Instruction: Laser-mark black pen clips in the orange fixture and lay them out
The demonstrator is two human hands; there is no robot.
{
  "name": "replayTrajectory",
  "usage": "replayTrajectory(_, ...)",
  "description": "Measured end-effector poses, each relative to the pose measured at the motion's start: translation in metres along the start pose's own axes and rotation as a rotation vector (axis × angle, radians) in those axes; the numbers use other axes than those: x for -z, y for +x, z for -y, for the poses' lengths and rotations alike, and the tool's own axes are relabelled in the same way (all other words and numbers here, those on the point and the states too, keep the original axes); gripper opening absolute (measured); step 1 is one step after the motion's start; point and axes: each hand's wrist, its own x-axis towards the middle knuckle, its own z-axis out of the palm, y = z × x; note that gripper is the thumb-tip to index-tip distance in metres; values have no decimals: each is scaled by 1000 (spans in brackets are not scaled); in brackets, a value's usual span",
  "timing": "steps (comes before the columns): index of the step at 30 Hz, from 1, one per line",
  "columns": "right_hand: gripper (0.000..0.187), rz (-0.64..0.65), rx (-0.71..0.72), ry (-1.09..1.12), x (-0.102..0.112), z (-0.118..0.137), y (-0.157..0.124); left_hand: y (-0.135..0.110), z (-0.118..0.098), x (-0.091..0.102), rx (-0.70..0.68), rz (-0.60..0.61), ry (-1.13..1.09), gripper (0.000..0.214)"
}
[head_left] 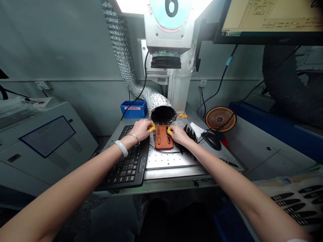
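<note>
Left hand [141, 130] and right hand [178, 134]: the fingers [152, 127] of each wear yellow fingertip cots and are curled closed against opposite long sides of the orange-brown rectangular block [164, 137], holding it between them. The block's upper face carries dark elongated inserts; their exact form cannot be determined.

The block lies flat on the silver perforated metal plate [171, 159], which is part of the grey metal bench [176, 175]. A thin black cable [161, 151] curves on the plate just in front of the block. A black comb-shaped piece [189, 137] stands just right of the block, beside the right hand. The left wrist, wearing a white bangle [121, 148] and a thin silver bracelet [134, 138], passes over a black keyboard [127, 158], left of the block.

Further right of the block are a black computer mouse [211, 140] and a round orange fan [220, 119]. Behind the block, the open mouth of a foil ventilation duct [163, 114] sits beside a blue plastic bin [133, 109], with small yellow pieces [182, 115] on the bench. Above the block hangs a white laser head [166, 43], its black lens ring [166, 62] facing downward.
</note>
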Motion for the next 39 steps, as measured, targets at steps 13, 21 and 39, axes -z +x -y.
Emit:
replayTrajectory(13,16,53,64,-66,10,7,-9,-25,39,15,126,-39,-98,21)
replayTrajectory(21,22,-24,67,-96,12,13,-22,-26,59,-8,174,4,-136,22)
replayTrajectory(39,22,-115,53,274,71,31,-95,-90,-60,36,-364,-65,75,15)
